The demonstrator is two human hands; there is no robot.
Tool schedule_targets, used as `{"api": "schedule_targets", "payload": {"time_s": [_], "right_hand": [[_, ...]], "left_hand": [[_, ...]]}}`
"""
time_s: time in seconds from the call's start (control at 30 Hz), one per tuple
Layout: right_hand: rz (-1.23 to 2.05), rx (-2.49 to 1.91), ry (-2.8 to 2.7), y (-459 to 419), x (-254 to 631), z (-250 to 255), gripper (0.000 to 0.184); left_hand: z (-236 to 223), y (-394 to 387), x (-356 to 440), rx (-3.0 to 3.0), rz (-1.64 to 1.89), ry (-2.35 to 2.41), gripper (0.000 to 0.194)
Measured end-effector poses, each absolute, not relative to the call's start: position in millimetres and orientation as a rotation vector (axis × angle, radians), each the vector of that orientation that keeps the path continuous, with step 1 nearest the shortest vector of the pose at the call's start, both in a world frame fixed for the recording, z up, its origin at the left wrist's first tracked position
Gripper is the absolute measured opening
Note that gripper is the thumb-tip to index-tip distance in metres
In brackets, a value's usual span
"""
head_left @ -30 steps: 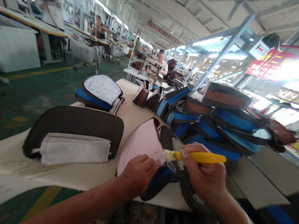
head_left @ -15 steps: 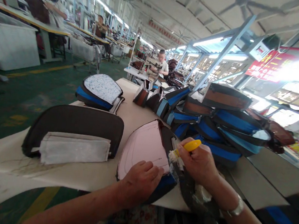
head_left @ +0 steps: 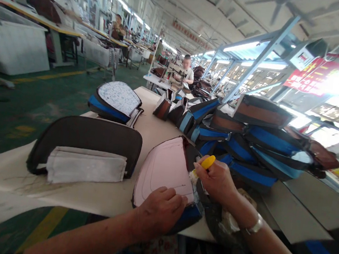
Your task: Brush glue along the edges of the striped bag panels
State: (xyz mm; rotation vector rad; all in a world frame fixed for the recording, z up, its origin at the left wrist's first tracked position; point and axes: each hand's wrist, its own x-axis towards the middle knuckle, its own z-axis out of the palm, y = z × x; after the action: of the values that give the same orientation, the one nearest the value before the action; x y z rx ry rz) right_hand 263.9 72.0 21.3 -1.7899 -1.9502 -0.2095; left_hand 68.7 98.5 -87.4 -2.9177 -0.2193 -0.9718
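A half-round bag piece (head_left: 165, 163), pink on its upper face with pen lines and blue and black on its sides, lies at the table's front edge. My left hand (head_left: 162, 212) is closed on its near right part, the fingers curled at the rim. In my right hand (head_left: 216, 181) is a brush with a yellow handle (head_left: 208, 162). Its pale, caked bristles (head_left: 193, 176) are at the right rim of the pink face; whether they press on it I cannot tell. Below my right wrist sits a container smeared with pale residue (head_left: 229, 219), partly hidden by the arm.
A black curved bag panel with a white strip (head_left: 87, 167) lies to the left on the pale table (head_left: 97, 198). Behind it is a bag piece with a speckled face (head_left: 119, 99). Blue, black and brown bag pieces (head_left: 247, 144) are heaped at right. A co-worker (head_left: 185, 71) sits beyond.
My right hand has moved the brush left, closer over the pink face's rim, with the handle more upright. My left hand keeps its hold. The view has shifted slightly.
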Motion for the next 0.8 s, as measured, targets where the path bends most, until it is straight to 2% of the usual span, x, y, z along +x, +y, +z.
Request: {"api": "schedule_targets", "payload": {"time_s": [0.23,0.37,0.57,0.7,0.8], "right_hand": [[-0.277,-1.742,-2.041,69.8,259.1,15.4,0.024],[-0.106,-1.857,-2.091,56.9,253.3,27.6,0.024],[0.153,-1.854,-1.864,59.1,249.4,31.3,0.025],[0.092,-1.795,-1.659,79.0,256.3,20.5,0.023],[0.032,-1.691,-1.388,78.4,266.8,26.0,0.022]], "left_hand": [[-88.1,99.1,67.6,-2.92,-1.027,-0.213,0.023],[-87.1,97.8,63.1,-2.927,-1.031,-0.173,0.024],[-90.2,92.9,59.3,-2.917,-1.016,-0.159,0.025],[-92.1,90.0,55.7,-2.953,-1.007,-0.087,0.022],[-91.3,98.1,47.1,-2.916,-1.16,-0.107,0.023]]}}
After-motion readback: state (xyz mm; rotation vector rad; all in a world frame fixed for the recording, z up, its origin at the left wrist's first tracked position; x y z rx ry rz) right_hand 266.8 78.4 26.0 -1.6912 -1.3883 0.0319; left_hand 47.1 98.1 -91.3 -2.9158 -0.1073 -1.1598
